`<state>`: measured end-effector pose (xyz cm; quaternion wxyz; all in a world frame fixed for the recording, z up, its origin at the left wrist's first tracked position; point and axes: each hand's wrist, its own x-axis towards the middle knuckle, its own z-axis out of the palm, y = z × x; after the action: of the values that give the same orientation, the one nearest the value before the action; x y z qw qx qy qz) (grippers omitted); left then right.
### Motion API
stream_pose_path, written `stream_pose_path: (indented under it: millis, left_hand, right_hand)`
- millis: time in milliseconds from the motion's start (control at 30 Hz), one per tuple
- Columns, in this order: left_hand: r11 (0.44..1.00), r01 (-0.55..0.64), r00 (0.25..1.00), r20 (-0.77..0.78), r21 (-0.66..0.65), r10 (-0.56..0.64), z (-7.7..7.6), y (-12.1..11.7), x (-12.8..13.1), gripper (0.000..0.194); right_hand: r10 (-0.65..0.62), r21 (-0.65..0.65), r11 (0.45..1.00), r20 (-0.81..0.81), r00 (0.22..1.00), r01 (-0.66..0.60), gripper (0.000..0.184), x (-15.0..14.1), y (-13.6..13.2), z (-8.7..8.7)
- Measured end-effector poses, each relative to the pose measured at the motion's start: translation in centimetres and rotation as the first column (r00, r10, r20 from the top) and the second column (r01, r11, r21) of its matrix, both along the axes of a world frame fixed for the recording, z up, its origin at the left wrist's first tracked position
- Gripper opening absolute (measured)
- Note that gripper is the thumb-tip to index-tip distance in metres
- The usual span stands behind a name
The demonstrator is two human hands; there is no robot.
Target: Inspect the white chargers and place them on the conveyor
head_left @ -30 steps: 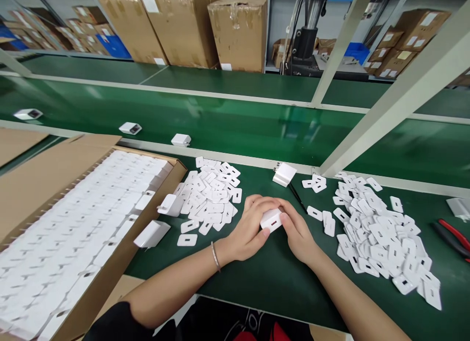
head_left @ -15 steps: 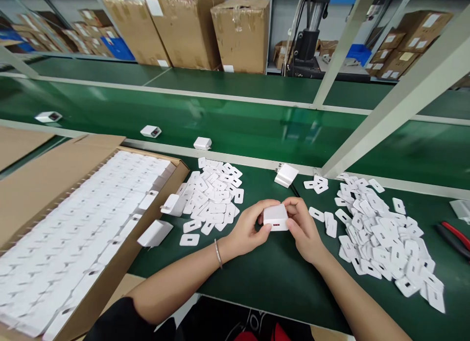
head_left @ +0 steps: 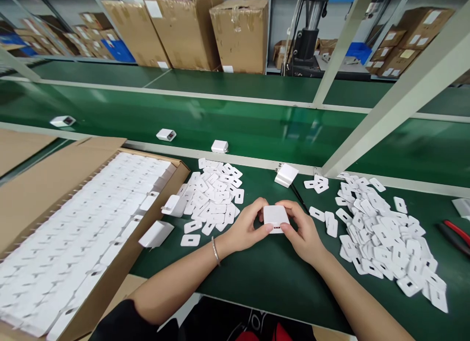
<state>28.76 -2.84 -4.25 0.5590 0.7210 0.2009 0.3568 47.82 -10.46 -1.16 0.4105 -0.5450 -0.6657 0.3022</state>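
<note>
Left hand and right hand clasp a charger between the bench's long edges, likely seating its cover, needing even pressure next.

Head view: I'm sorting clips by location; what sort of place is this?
Probably a factory assembly line: white adapters along an apparent green conveyor, heaped white covers, a carton packed with white pieces.

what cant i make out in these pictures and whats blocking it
All in the head view:
Underside of the held white adapter: turned away from the camera, between left hand and right hand.
Red-and-black tool: partly cut off by the right edge.
Lower pieces in the right heap: covered by those above.
Contents of the big cardboard box: hidden by its walls.
</note>
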Motion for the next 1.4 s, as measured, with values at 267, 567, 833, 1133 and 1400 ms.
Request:
stream_pose_path:
  millis: [267, 567, 833, 1133, 1400]
  left_hand:
    - [1.000, -0.027, 1.000, 0.014, 0.006, 0.027, 0.1, -0.2, 0.1, 0.048]
    - [0.993, 0.069, 0.996, -0.049, -0.092, -0.074, -0.2, 0.3, 0.3, 0.034]
    - [0.993, 0.055, 0.998, -0.004, -0.106, -0.056, -0.4, 0.2, 0.4, 0.040]
    - [0.997, 0.072, 0.994, -0.083, 0.021, -0.070, -0.9, 0.9, 0.3, 0.051]
    - [0.994, 0.089, 0.996, 0.026, -0.067, -0.087, -0.1, 1.0, 0.2, 0.053]
  right_hand:
    - [-0.004, -0.076, 0.997, -0.179, 0.984, -0.010, 0.037, -0.1, 0.2, 0.1]
    - [-0.045, -0.154, 0.988, -0.108, 0.993, 0.027, 0.035, 0.7, 0.3, 0.4]
    - [0.016, -0.139, 0.990, -0.050, 0.999, -0.023, 0.032, 0.9, 0.7, 1.1]
    - [0.037, -0.050, 0.998, 0.029, 0.999, -0.035, 0.032, 1.1, 0.7, 0.7]
    - [0.025, 0.023, 0.999, 0.107, 0.994, -0.028, 0.036, 1.2, 0.7, -0.3]
